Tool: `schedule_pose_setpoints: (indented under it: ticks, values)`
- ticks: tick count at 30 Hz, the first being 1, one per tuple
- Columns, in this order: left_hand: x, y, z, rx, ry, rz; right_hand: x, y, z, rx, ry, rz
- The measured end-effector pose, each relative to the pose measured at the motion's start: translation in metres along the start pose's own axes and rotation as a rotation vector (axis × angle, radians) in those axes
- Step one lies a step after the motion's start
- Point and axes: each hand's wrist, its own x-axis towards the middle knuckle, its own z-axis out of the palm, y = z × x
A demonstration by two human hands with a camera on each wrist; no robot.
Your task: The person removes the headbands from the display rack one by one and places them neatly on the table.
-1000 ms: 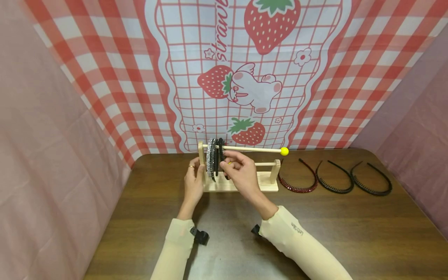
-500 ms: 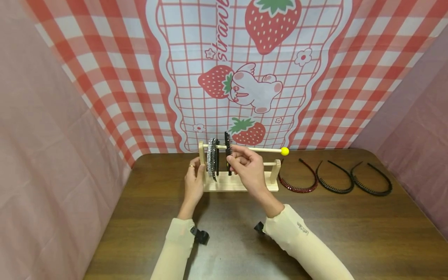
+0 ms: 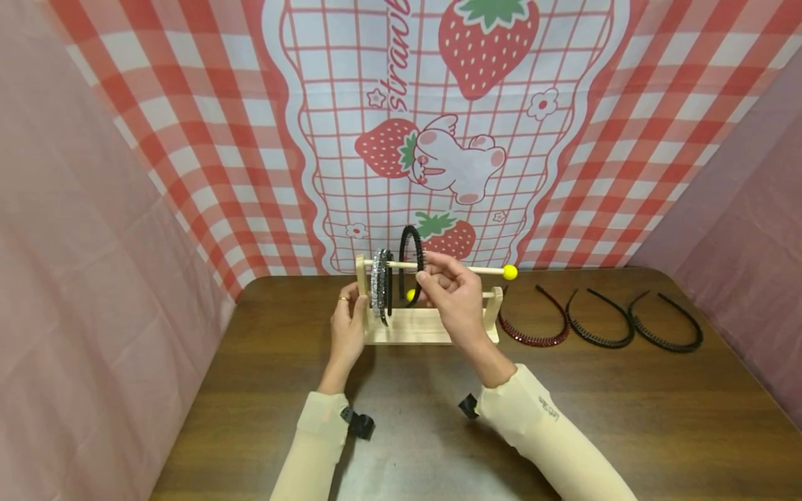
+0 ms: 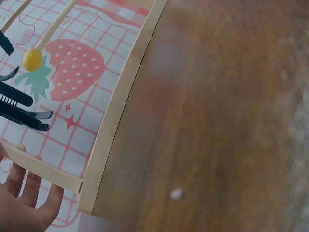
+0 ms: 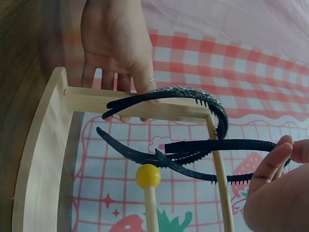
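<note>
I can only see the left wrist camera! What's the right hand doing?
Observer: The right hand is pinching a black headband.
Operator: Ooh! Are any headbands lying on the table?
Observer: Yes, three lie on the table, to the right of the wooden stand: a dark red headband and two black headbands.
Operator: Is anything on the stand sparkly?
Observer: Yes, a silvery headband hangs there.
</note>
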Motion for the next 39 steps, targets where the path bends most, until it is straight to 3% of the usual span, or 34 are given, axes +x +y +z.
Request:
schedule_pose_setpoints:
  ticks: [7, 13, 18, 20, 23, 25, 30, 39]
  values:
    - [-0.003, 0.006, 0.0, 0.012, 0.024, 0.026, 0.001, -0.007, -0.003, 0.043, 0.035, -0.046]
    - [-0.011, 0.034, -0.002, 0.012, 0.047, 0.085, 0.001, -0.011, -0.008, 0.046, 0.047, -0.055]
    - [-0.017, 0.058, -0.004, 0.002, 0.041, 0.073, 0.0, -0.016, -0.016, 0.048, 0.07, -0.065]
    - [-0.014, 0.049, -0.004, 0.01, 0.027, 0.075, -0.001, -0.018, -0.019, 0.059, 0.084, -0.075]
    - [-0.009, 0.033, -0.003, 0.025, 0.004, 0.024, 0.0, -0.02, -0.026, 0.07, 0.103, -0.099]
    - [-0.006, 0.018, -0.002, 0.026, 0.005, 0.034, 0.001, -0.021, -0.03, 0.08, 0.114, -0.117]
    - [-0.011, 0.033, -0.002, 0.013, 0.028, 0.043, 0.003, -0.022, -0.043, 0.082, 0.136, -0.145]
    - [-0.002, 0.005, 0.0, 0.003, 0.002, -0.007, 0.003, -0.023, -0.061, 0.117, 0.184, -0.158]
